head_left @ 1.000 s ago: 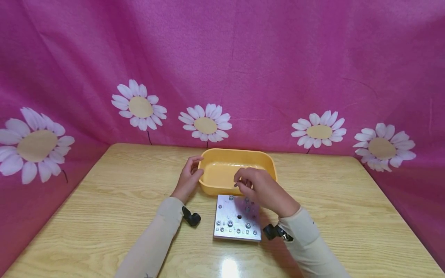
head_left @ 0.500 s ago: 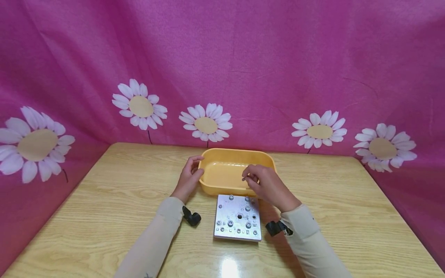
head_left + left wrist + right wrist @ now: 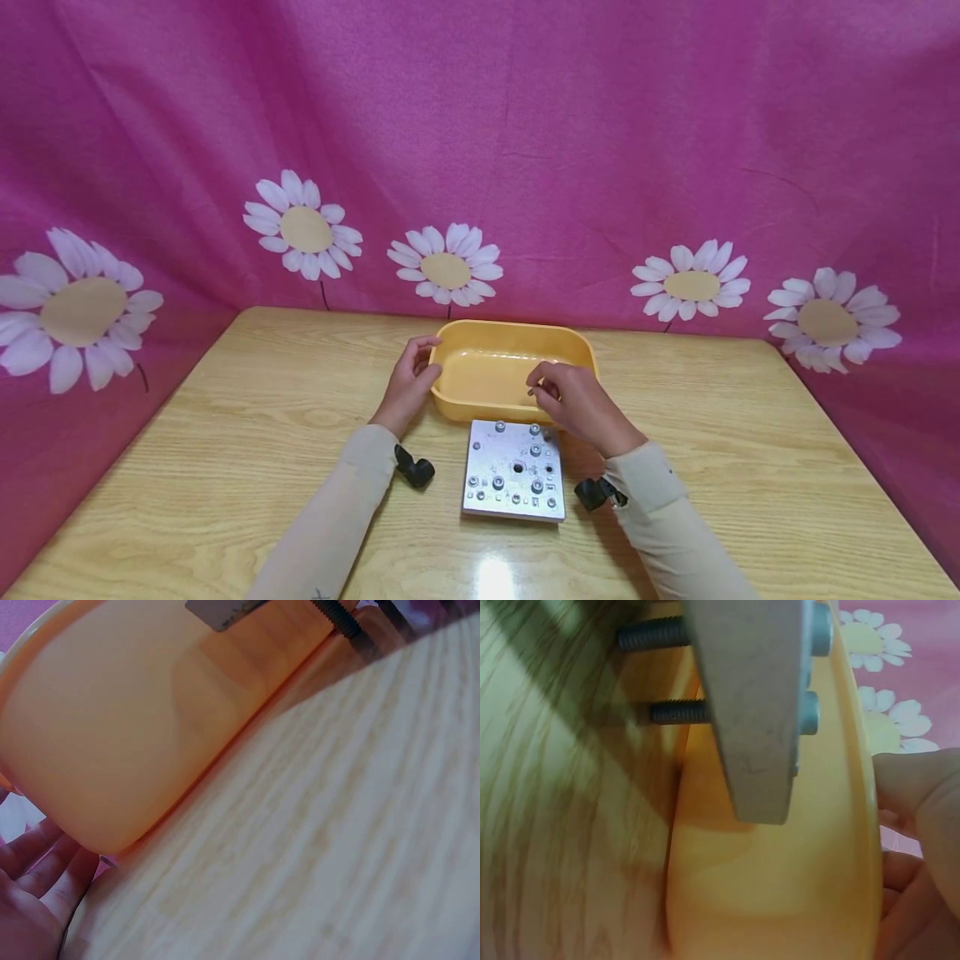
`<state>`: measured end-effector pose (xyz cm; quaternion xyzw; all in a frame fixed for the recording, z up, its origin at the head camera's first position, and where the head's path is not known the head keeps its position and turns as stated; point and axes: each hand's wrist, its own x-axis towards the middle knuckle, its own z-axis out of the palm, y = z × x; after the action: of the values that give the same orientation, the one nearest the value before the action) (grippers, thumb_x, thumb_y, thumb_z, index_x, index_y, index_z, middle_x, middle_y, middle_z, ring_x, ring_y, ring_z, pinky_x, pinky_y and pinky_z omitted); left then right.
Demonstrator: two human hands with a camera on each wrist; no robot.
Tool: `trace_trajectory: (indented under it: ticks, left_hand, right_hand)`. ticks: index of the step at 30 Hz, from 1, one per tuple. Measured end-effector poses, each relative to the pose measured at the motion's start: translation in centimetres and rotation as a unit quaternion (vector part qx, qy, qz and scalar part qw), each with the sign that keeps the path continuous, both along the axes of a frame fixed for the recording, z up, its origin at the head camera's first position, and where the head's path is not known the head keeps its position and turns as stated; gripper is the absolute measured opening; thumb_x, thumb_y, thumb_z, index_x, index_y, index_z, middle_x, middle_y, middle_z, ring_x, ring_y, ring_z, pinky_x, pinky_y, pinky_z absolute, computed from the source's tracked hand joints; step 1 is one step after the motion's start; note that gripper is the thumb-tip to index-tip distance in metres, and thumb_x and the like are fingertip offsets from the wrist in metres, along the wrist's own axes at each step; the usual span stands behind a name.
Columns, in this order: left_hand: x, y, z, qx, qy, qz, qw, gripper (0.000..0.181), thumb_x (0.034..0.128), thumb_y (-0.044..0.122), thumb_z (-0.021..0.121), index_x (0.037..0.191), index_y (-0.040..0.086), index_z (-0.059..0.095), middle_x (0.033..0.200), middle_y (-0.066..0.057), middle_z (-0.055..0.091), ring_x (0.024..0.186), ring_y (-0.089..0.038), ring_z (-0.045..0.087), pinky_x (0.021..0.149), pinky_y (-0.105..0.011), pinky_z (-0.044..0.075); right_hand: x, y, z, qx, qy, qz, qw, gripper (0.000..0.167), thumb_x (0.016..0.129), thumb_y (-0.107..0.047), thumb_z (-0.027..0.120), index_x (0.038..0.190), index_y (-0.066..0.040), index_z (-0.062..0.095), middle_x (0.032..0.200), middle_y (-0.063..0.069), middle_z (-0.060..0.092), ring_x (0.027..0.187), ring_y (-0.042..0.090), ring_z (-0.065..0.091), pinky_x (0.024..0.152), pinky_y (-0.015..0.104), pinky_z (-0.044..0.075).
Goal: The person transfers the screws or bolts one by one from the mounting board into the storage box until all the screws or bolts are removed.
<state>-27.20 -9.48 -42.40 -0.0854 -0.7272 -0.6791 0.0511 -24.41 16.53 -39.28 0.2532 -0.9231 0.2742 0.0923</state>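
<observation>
My left hand (image 3: 405, 387) (image 3: 37, 892) holds the left end of a yellow-orange tray (image 3: 480, 412) (image 3: 97, 742) (image 3: 780, 885), thumb and fingers against its outside. Over the tray's right part, my right hand (image 3: 583, 406) (image 3: 926, 825) pinches a small dark piece (image 3: 531, 391), mostly hidden by the fingers. In front of the tray stands a square silver metal plate (image 3: 495, 457) (image 3: 225, 609) (image 3: 754, 712) with several screws and holes; screw shafts (image 3: 661, 634) stick out below it in the right wrist view.
Everything stands on a light wooden table (image 3: 225, 433). Behind the table hangs a pink cloth (image 3: 555, 167) with white daisies. Black wrist cameras (image 3: 415, 471) sit on both sleeves, the right one (image 3: 592, 493) beside the plate.
My right hand has moved to the right over the tray, then slightly down, with the small dark piece still between its fingers. The left hand and the tray have hardly moved.
</observation>
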Motion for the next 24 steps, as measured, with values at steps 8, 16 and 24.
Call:
trace_trajectory:
  ticks: [8, 16, 24]
  left_hand:
    - [0.20, -0.04, 0.12, 0.002, 0.002, -0.004, 1.0000, 0.044, 0.0874, -0.003, 0.052, 0.131, -0.003, 0.047, 0.128, -0.021, 0.048, 0.121, -0.031, 0.046, 0.109, -0.038, 0.034]
    - [0.20, -0.01, 0.17, 0.000, -0.002, -0.006, 1.0000, 0.044, 0.0876, -0.002, 0.052, 0.131, -0.002, 0.047, 0.129, -0.021, 0.048, 0.122, -0.030, 0.046, 0.108, -0.038, 0.034]
    - [0.24, 0.00, 0.17, 0.001, -0.003, -0.007, 1.0000, 0.044, 0.0875, -0.001, 0.052, 0.131, -0.002, 0.047, 0.128, -0.022, 0.048, 0.121, -0.031, 0.047, 0.107, -0.039, 0.035]
  right_hand:
    - [-0.09, 0.12, -0.41, -0.002, -0.031, -0.015, 0.9994, 0.013, 0.090, -0.009, 0.061, 0.100, -0.006, 0.068, 0.069, -0.003, 0.055, 0.060, 0.011, 0.047, 0.054, 0.025, 0.043]
    - [-0.20, 0.06, -0.75, 0.014, -0.022, -0.017, 0.9995, 0.016, 0.091, -0.009, 0.056, 0.100, -0.004, 0.069, 0.079, 0.001, 0.060, 0.066, 0.012, 0.048, 0.060, 0.027, 0.043]
    - [-0.17, 0.06, -0.70, 0.016, -0.020, -0.018, 0.9995, 0.019, 0.090, -0.009, 0.055, 0.102, -0.003, 0.068, 0.074, -0.001, 0.056, 0.065, 0.013, 0.048, 0.060, 0.027, 0.043]
